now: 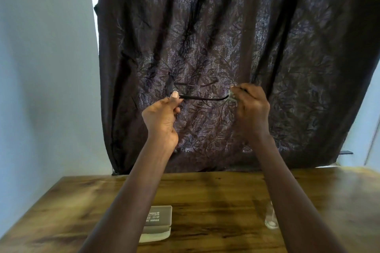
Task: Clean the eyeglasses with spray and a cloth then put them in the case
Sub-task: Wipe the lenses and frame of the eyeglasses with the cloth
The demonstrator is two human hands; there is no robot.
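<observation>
I hold dark thin-framed eyeglasses (202, 98) up in front of the curtain, well above the table. My left hand (162, 117) pinches the frame's left end between thumb and fingers. My right hand (251, 104) is closed on a small pale cloth (232, 94) pressed around the frame's right end. The far arm and lens outlines blend into the curtain. Down on the table lies an open grey glasses case (159, 220), partly hidden by my left forearm. A clear spray bottle (271, 220) stands on the table beside my right forearm, mostly hidden.
A wooden table (216, 201) spans the lower frame. A dark leaf-patterned curtain (226, 37) hangs behind it, with pale blue wall (45, 68) on the left and a lighter strip at the right.
</observation>
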